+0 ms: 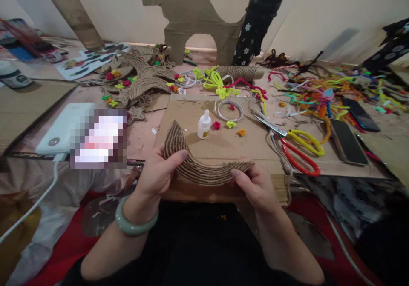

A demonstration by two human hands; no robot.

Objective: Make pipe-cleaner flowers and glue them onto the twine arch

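I hold a crescent-shaped piece covered in wound jute cord [198, 162] just above the near edge of a cardboard sheet [217, 141]. My left hand [158, 173] grips its left, upturned end, thumb on top; a pale green bangle [136, 220] circles that wrist. My right hand [255, 184] pinches its right tip. A small white glue bottle [203, 125] stands upright on the cardboard just beyond the crescent, with tiny red, green and orange flowers [229, 126] beside it.
Scissors with red and yellow handles [295, 145] lie to the right, then two phones [348, 141]. A heap of coloured pipe cleaners [322, 94] fills the far right. More jute crescents [140, 81] lie far left, a white power bank [65, 126] near left, a cardboard arch [191, 18] behind.
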